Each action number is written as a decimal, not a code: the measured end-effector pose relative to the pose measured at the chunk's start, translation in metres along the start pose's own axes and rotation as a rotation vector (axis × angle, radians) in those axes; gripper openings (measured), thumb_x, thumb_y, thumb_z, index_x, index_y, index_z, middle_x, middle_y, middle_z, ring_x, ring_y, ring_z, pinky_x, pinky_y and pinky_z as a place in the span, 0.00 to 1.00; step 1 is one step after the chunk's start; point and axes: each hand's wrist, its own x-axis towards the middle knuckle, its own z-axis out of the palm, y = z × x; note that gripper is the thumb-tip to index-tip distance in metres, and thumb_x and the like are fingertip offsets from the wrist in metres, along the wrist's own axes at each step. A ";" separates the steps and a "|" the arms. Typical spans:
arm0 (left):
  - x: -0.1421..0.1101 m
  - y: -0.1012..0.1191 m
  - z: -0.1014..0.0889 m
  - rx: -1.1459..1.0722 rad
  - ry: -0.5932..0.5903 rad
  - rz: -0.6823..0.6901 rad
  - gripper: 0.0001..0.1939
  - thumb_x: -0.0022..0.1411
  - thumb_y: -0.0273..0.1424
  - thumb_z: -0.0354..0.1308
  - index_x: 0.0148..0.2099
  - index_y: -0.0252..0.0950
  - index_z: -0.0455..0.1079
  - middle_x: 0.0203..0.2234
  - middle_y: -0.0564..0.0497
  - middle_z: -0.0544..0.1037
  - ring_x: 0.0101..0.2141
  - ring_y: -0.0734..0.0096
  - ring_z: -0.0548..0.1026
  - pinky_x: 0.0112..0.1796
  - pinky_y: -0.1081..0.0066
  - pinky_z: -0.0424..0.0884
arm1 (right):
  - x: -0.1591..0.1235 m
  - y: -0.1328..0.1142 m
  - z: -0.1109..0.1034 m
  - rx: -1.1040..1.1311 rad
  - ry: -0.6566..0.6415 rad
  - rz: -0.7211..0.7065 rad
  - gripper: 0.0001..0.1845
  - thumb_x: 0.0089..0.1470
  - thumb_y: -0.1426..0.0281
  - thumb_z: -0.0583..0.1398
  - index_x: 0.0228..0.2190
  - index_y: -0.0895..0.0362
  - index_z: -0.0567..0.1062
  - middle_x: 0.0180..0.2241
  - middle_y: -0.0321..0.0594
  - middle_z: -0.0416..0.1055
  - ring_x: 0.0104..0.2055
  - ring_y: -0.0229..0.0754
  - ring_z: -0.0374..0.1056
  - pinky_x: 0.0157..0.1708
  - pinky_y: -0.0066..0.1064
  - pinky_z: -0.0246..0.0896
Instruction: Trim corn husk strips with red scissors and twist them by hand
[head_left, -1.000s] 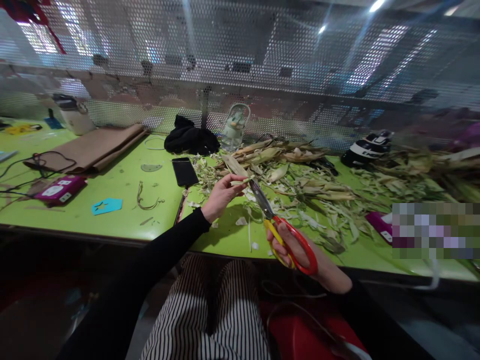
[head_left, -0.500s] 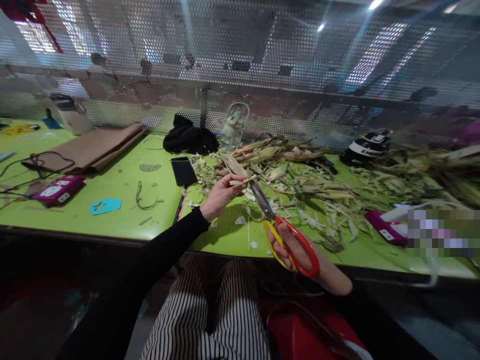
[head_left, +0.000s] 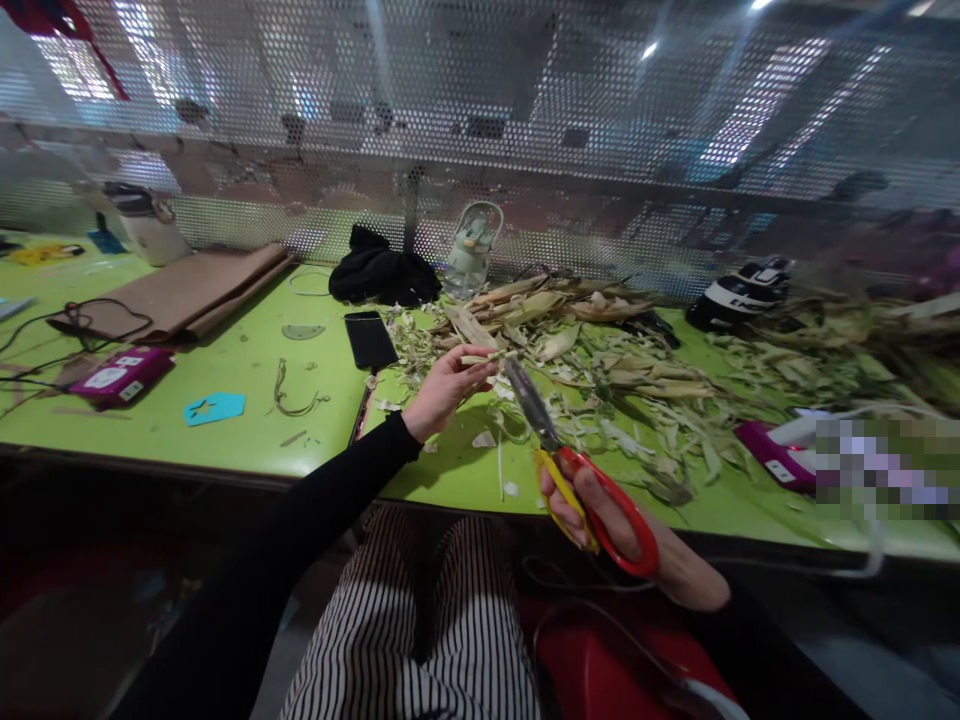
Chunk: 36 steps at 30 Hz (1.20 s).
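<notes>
Between thumb and fingers my left hand (head_left: 444,392) pinches a thin strip of corn husk (head_left: 480,360), held over the front part of the green table. A pair of scissors (head_left: 531,402) is gripped in my right hand (head_left: 574,505), its red and yellow handles around the fingers. The blades point up and left, with their tips close to the husk strip; whether they touch it I cannot tell. Behind both hands lies a heap of dried corn husks (head_left: 559,300). Cut husk scraps (head_left: 622,435) are scattered around and to the right of the scissors.
Left of the husks lie a phone (head_left: 370,340), a black cloth (head_left: 382,270) and a blue tag (head_left: 214,408). Purple power strips (head_left: 124,377) sit at both sides. A clear bottle (head_left: 472,255) and a black bottle (head_left: 739,293) stand before the perforated metal screen (head_left: 480,110).
My right hand and the scissors have moved slightly right and down, the blade tips drawing back a little from my left fingers. My left hand stays almost where it was, still pinching the strip.
</notes>
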 end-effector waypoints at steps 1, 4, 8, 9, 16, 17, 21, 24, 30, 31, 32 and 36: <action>0.000 0.000 0.000 0.011 -0.008 0.008 0.13 0.53 0.28 0.72 0.39 0.35 0.73 0.30 0.55 0.78 0.32 0.79 0.75 0.38 0.74 0.71 | -0.001 -0.002 0.001 -0.026 -0.011 0.020 0.38 0.49 0.30 0.53 0.34 0.54 0.67 0.20 0.29 0.58 0.18 0.32 0.53 0.18 0.27 0.52; 0.000 -0.001 -0.001 0.029 -0.015 0.030 0.12 0.54 0.28 0.72 0.39 0.34 0.73 0.30 0.55 0.78 0.31 0.79 0.74 0.38 0.74 0.70 | 0.000 -0.005 0.004 -0.070 -0.003 0.064 0.39 0.49 0.30 0.52 0.35 0.55 0.67 0.21 0.29 0.58 0.19 0.31 0.52 0.19 0.27 0.52; 0.000 -0.001 -0.001 0.022 -0.019 0.039 0.11 0.54 0.28 0.71 0.38 0.34 0.73 0.30 0.55 0.78 0.31 0.79 0.75 0.37 0.73 0.69 | 0.003 -0.007 0.004 -0.083 0.013 0.081 0.39 0.49 0.30 0.52 0.34 0.54 0.68 0.21 0.29 0.59 0.19 0.31 0.53 0.19 0.27 0.51; 0.001 -0.002 0.000 0.025 -0.022 0.044 0.11 0.54 0.27 0.71 0.38 0.34 0.73 0.30 0.55 0.78 0.31 0.79 0.75 0.37 0.73 0.69 | 0.003 -0.007 0.003 -0.082 0.014 0.086 0.39 0.48 0.30 0.53 0.34 0.54 0.68 0.21 0.29 0.59 0.19 0.31 0.53 0.19 0.27 0.52; 0.005 -0.007 -0.001 0.115 0.024 0.167 0.10 0.53 0.29 0.70 0.37 0.34 0.74 0.33 0.54 0.78 0.31 0.80 0.73 0.36 0.75 0.68 | 0.001 -0.008 0.002 -0.067 0.003 0.086 0.39 0.49 0.30 0.53 0.34 0.55 0.68 0.21 0.29 0.59 0.19 0.30 0.52 0.19 0.27 0.53; 0.005 -0.007 -0.001 0.122 0.028 0.193 0.10 0.53 0.29 0.70 0.37 0.34 0.75 0.32 0.54 0.78 0.31 0.80 0.72 0.36 0.75 0.67 | 0.001 -0.009 0.002 -0.070 0.002 0.084 0.39 0.49 0.31 0.53 0.34 0.55 0.68 0.21 0.29 0.59 0.18 0.30 0.52 0.19 0.27 0.53; 0.005 -0.008 -0.002 0.160 0.025 0.263 0.10 0.52 0.31 0.71 0.36 0.34 0.76 0.32 0.53 0.78 0.31 0.79 0.72 0.35 0.75 0.68 | -0.001 -0.009 0.000 -0.081 0.003 0.056 0.37 0.51 0.32 0.53 0.33 0.54 0.69 0.20 0.29 0.59 0.18 0.31 0.53 0.19 0.27 0.54; 0.003 -0.006 -0.003 0.205 -0.006 0.254 0.12 0.52 0.32 0.71 0.38 0.34 0.77 0.33 0.52 0.79 0.31 0.78 0.71 0.36 0.74 0.68 | 0.001 -0.008 -0.001 -0.074 -0.001 0.073 0.38 0.50 0.31 0.53 0.33 0.54 0.69 0.20 0.29 0.59 0.18 0.31 0.53 0.19 0.27 0.54; 0.001 -0.005 -0.002 0.197 -0.017 0.236 0.14 0.50 0.34 0.72 0.36 0.34 0.76 0.30 0.52 0.78 0.30 0.78 0.71 0.35 0.73 0.68 | 0.003 -0.007 -0.003 -0.098 0.001 0.091 0.40 0.46 0.28 0.52 0.32 0.54 0.68 0.19 0.28 0.59 0.17 0.31 0.52 0.18 0.27 0.51; 0.001 -0.005 -0.002 0.203 -0.020 0.241 0.14 0.49 0.35 0.73 0.36 0.34 0.77 0.30 0.52 0.78 0.30 0.78 0.71 0.35 0.73 0.68 | 0.003 -0.008 -0.003 -0.110 0.004 0.093 0.40 0.46 0.28 0.52 0.31 0.54 0.68 0.18 0.28 0.58 0.17 0.31 0.51 0.18 0.27 0.51; 0.001 -0.006 -0.002 0.208 -0.022 0.245 0.15 0.49 0.36 0.73 0.36 0.34 0.77 0.30 0.52 0.78 0.30 0.78 0.71 0.35 0.73 0.68 | 0.002 -0.010 -0.002 -0.123 0.008 0.096 0.40 0.45 0.28 0.52 0.31 0.54 0.68 0.18 0.28 0.58 0.17 0.31 0.52 0.18 0.27 0.51; 0.001 -0.008 -0.003 0.216 -0.027 0.261 0.17 0.47 0.39 0.74 0.36 0.34 0.77 0.30 0.52 0.78 0.29 0.78 0.71 0.34 0.73 0.68 | -0.001 -0.019 0.002 -0.167 0.046 0.106 0.41 0.45 0.27 0.51 0.29 0.54 0.67 0.17 0.28 0.59 0.17 0.31 0.53 0.19 0.27 0.52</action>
